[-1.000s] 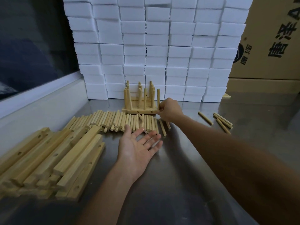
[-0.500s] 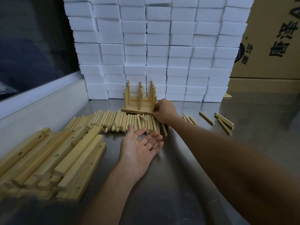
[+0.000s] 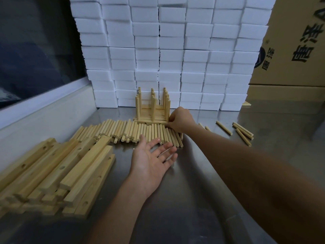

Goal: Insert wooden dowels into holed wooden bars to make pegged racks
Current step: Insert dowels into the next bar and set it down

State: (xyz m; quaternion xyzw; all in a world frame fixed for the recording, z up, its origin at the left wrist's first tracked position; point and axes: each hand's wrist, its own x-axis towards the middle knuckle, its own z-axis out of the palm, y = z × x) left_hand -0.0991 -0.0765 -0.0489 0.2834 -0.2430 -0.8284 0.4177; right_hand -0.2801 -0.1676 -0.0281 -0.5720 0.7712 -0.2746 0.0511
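Note:
Finished pegged racks (image 3: 152, 111) stand side by side at the back, dowels upright. In front of them lies a row of loose dowels (image 3: 133, 131) on the steel table (image 3: 202, 199). My right hand (image 3: 181, 119) reaches to the right end of that row, beside the nearest rack's right end, fingers curled down onto the dowels; what they pinch is hidden. My left hand (image 3: 151, 162) hovers palm up, fingers spread and empty, just in front of the dowel row. A pile of holed wooden bars (image 3: 58, 171) lies at the left.
A wall of white foam blocks (image 3: 168, 53) rises behind the racks. Cardboard boxes (image 3: 295, 50) stand at the back right. A few stray dowels (image 3: 242, 131) lie on the right. A window ledge (image 3: 35, 110) borders the left side.
My right hand has dropped from the rack's right end down to the right end of the dowel row. The left hand has barely moved.

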